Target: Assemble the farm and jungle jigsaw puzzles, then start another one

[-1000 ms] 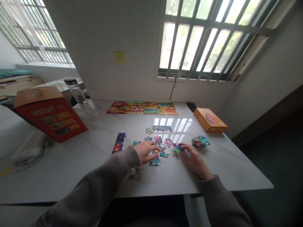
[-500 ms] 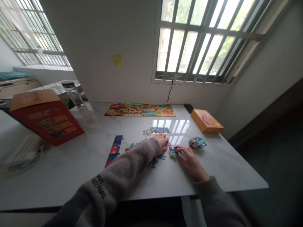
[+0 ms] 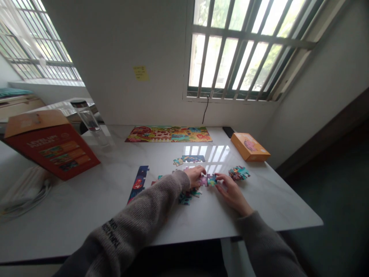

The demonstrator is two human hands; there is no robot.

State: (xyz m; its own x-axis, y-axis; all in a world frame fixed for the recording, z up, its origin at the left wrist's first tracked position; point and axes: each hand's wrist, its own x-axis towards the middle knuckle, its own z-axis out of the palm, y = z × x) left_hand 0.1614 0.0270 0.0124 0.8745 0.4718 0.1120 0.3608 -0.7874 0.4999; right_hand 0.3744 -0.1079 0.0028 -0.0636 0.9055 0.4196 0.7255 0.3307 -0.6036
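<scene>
My left hand (image 3: 195, 176) is closed with its fingertips on a purple puzzle piece (image 3: 203, 180). Thumb and fingers of my right hand (image 3: 231, 191) grip the right edge of a blue puzzle piece (image 3: 212, 179) with a green shape on it. The two pieces lie side by side; whether they interlock I cannot tell. A heap of loose puzzle pieces (image 3: 186, 198) spreads below my left hand, partly hidden by the sleeve. Left of it lies a joined dark blue puzzle strip (image 3: 138, 182). Farther back sits another short joined strip (image 3: 193, 158) beside a pale piece (image 3: 178, 161).
A finished farm puzzle (image 3: 168, 134) lies along the wall. To the right are a pile of pieces (image 3: 238, 173), an orange box (image 3: 250, 147) and a black phone-like object (image 3: 228, 132). On the left stand a red box (image 3: 60, 148), a glass bottle (image 3: 86, 116) and white cables (image 3: 34, 198).
My right hand has moved the blue piece slightly away from me, level with the purple one. The purple piece now lies flatter beside it under my left fingers. The view shifted a little.
</scene>
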